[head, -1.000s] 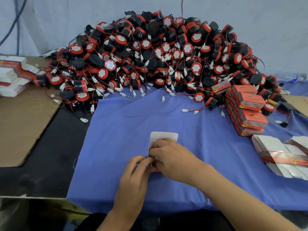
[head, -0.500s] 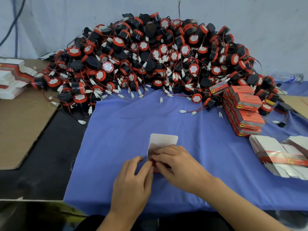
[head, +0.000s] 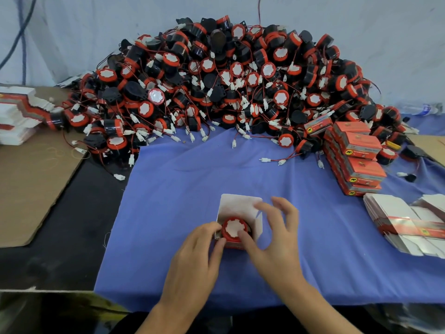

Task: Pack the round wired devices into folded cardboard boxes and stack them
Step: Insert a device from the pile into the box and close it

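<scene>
**Step in hand:** seating one unit in its carton.

A round red-and-black wired device with a white face (head: 234,229) sits face-up inside a small open cardboard box with a white lining (head: 240,205). The box stands on the blue cloth-covered surface (head: 187,189), at the middle of its near edge. The rear flap stands upright and a side flap is open on the right.

**Hands:**
- The left hand (head: 199,253) lies against the box's left wall with its fingers (head: 218,239) curled. Whether they pinch the wall or only brace it is not plain from this angle.
- The right hand (head: 277,239) is spread wide and holds nothing. Its thumb presses on the device's white face, and its other fingers are raised apart, above and to the right of the box.

**Surroundings:**
- A large heap of like red-and-black devices (head: 228,80) runs along the far edge.
- A stack of closed orange boxes (head: 356,157) sits by the right edge.
- Flat unfolded cartons (head: 407,225) lie at the near-right corner.

**Judgement:** the device looks nearly seated, and its lead is not visible. The next move calls for:
- pressing the unit fully down;
- confirming the wire is tucked inside;
- folding in the side flap and closing the rear flap without trapping the lead.

The box then goes to the orange stack.
</scene>
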The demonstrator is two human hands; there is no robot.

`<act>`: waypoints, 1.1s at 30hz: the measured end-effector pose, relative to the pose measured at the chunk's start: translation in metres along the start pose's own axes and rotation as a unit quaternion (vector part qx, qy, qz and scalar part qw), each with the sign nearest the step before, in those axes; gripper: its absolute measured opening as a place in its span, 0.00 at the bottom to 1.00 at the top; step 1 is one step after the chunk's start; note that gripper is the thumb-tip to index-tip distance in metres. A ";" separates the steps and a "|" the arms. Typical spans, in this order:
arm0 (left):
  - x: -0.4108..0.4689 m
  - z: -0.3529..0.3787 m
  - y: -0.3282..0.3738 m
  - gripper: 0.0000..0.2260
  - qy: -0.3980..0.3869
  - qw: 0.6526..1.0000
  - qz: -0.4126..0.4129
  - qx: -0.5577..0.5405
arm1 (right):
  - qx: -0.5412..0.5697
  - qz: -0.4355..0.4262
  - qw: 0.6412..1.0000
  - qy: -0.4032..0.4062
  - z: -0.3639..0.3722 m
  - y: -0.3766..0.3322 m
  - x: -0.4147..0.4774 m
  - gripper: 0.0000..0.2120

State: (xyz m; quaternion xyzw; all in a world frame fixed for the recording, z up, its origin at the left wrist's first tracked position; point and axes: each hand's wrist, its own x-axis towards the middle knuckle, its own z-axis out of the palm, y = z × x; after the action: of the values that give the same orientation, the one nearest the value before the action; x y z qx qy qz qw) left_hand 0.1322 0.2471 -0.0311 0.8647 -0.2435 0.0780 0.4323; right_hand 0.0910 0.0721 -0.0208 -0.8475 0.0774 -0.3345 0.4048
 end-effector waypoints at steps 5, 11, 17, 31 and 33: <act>0.005 0.001 -0.004 0.15 0.000 0.999 0.007 -0.038 | 0.199 0.123 0.972 -0.018 0.002 0.009 -0.012 0.08; 0.014 0.005 -0.006 0.14 -0.001 0.998 0.061 0.033 | 0.127 0.111 0.986 -0.020 0.005 0.014 -0.008 0.14; 0.027 0.008 -0.012 0.10 -0.005 0.986 -0.038 -0.165 | 0.230 0.157 0.958 -0.066 0.005 0.015 -0.006 0.31; 0.019 0.006 -0.028 0.12 -0.083 0.979 0.012 -0.188 | 0.235 0.139 0.943 -0.192 -0.012 0.027 -0.009 0.17; 0.020 0.006 -0.026 0.11 -0.077 0.980 0.019 -0.181 | 0.236 0.132 0.942 -0.199 -0.013 0.028 -0.010 0.18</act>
State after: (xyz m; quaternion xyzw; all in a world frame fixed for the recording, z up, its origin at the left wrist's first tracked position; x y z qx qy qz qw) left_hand 0.1622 0.2483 -0.0465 0.7707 -0.3026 -0.0255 0.5602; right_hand 0.0791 0.0493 -0.0403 -0.7590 0.0247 -0.1109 0.6411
